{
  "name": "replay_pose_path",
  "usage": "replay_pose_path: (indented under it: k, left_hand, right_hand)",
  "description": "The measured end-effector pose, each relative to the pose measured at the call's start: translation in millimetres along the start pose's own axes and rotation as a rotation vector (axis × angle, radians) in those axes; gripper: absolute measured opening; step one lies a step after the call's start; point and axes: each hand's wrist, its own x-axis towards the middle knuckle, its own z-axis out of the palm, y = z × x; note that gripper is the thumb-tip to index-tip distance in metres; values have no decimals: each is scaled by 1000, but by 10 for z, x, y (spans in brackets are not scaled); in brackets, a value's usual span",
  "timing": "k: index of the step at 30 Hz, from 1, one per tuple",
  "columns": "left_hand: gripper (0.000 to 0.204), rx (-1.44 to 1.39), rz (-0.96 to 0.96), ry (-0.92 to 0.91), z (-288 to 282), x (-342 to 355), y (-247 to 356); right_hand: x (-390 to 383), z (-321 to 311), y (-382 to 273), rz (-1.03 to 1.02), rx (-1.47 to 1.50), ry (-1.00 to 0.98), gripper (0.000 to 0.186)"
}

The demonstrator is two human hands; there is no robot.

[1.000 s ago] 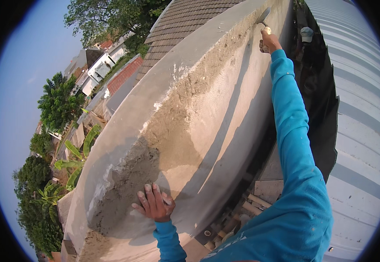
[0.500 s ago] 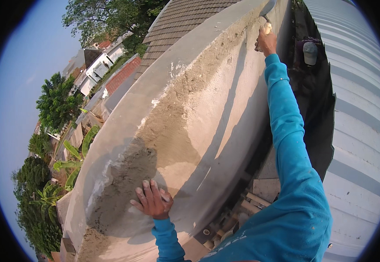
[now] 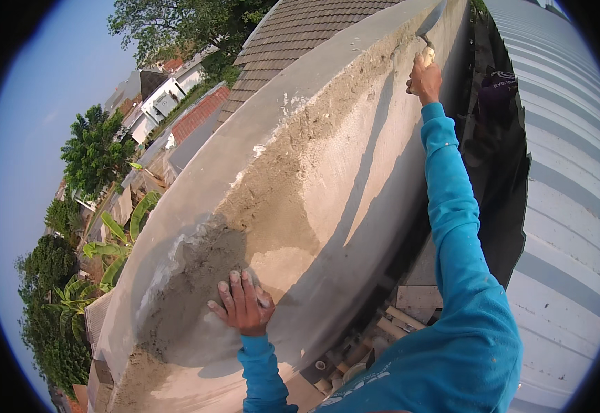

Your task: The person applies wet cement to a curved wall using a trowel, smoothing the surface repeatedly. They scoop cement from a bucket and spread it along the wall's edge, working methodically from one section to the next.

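A long concrete wall (image 3: 396,206) runs from the lower left to the upper right, with a rough band of wet-looking mortar (image 3: 265,196) along its upper part. Against this wall, at the lower middle, my left hand (image 3: 243,306) lies with its fingers stretched out, holding nothing. My right arm reaches far up the wall. There my right hand (image 3: 424,82) is closed around the pale handle of a trowel (image 3: 431,22). Its metal blade points away, close to the wall's top edge; I cannot tell whether it touches the mortar.
Ribbed metal roofing (image 3: 569,206) spreads along the right. Between it and the wall lies a dark gap, where a person in a dark purple top (image 3: 496,93) is partly visible. Below are boards and pipes (image 3: 393,327). Beyond the wall are a tiled roof (image 3: 279,51), houses and trees.
The trowel and my right hand have shifted slightly in the picture. My left hand stays on the wall. The grey cap of the person in the gap no longer shows; the purple top does.
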Motion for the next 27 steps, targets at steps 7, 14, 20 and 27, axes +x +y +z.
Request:
replay_pose_path:
  k: [7, 14, 20, 27]
  left_hand:
    - [38, -27, -7, -13, -36, 2, -18]
    - [36, -35, -5, -4, 13, 9, -4]
    - [38, -59, -29, 7, 27, 30, 31]
    - [38, -62, -36, 2, 20, 46, 25]
  right_hand:
    - [-68, 26, -12, 25, -52, -74, 44]
    - [-255, -148, -46, -38, -119, -72, 44]
    - [-663, 75, -177, -32, 52, -109, 40]
    - [-1074, 24, -487, -153, 80, 186, 35]
